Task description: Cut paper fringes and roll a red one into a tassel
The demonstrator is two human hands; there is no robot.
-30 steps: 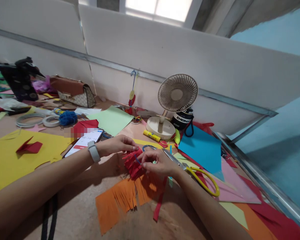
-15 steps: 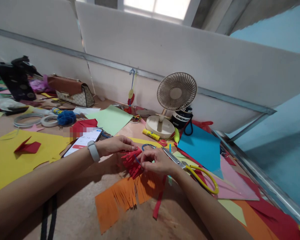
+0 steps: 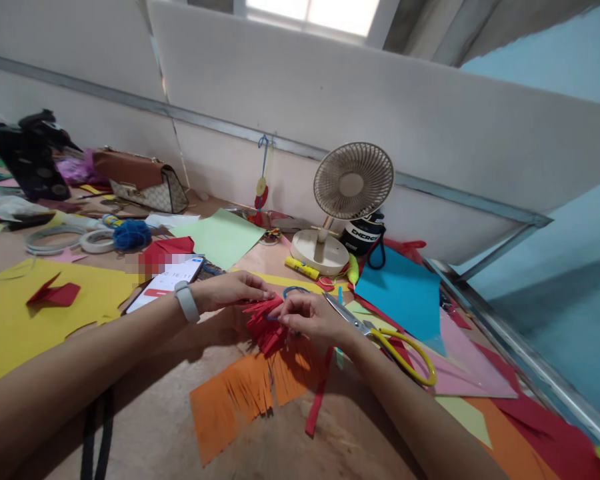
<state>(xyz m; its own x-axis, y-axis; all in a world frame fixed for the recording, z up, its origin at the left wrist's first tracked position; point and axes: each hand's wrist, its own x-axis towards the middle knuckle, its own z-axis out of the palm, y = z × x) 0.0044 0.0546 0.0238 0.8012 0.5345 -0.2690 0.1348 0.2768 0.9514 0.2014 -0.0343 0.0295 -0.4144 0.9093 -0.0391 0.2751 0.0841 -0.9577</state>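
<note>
A bundle of red fringed paper [image 3: 263, 325] sits between both hands above the table. My left hand [image 3: 233, 291], a grey watch on its wrist, pinches the bundle's upper left edge. My right hand [image 3: 311, 318] is closed on the bundle's right side, its fingertips on a thin blue cord [image 3: 293, 291] that loops over the red paper. Under the hands lies an orange fringed sheet [image 3: 245, 393]. Yellow-handled scissors [image 3: 380, 337] rest just right of my right wrist.
A phone [image 3: 166, 281] lies left of my left wrist, beside a big yellow sheet [image 3: 25, 320]. A desk fan [image 3: 347, 193], a glue stick [image 3: 303, 269], a blue sheet [image 3: 403, 293], tape rolls [image 3: 97, 241] and a handbag [image 3: 143, 181] stand farther back. White partition panels close the rear.
My right hand has shifted up and left, closer onto the red bundle, its fingers now closing on the blue cord. The left hand has hardly moved.
</note>
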